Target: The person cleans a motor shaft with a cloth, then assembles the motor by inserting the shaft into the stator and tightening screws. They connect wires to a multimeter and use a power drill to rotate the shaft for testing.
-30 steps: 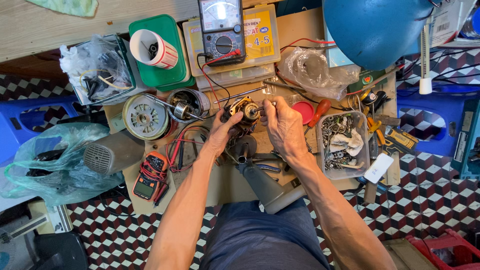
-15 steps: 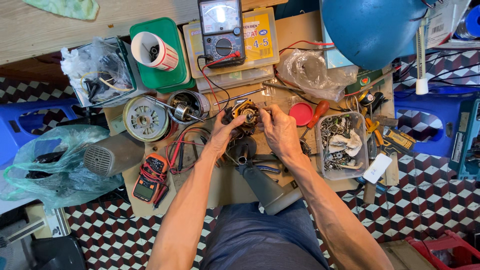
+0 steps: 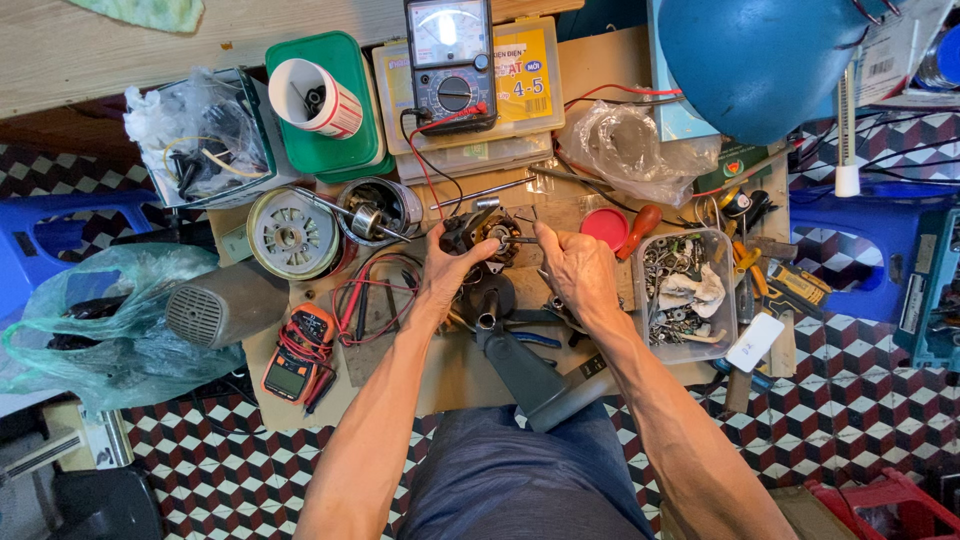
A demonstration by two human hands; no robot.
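Your left hand [image 3: 447,268] is clamped on the small dark copper-wound motor core [image 3: 487,232]; your right hand [image 3: 578,268] pinches its shaft. Slipping risks damaging windings.

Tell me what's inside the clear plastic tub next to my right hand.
The clear plastic tub holds a heap of small metal parts, seemingly screws and nuts, with a crumpled whitish rag on top. Whatever lies beneath the rag and deeper in the heap is covered.
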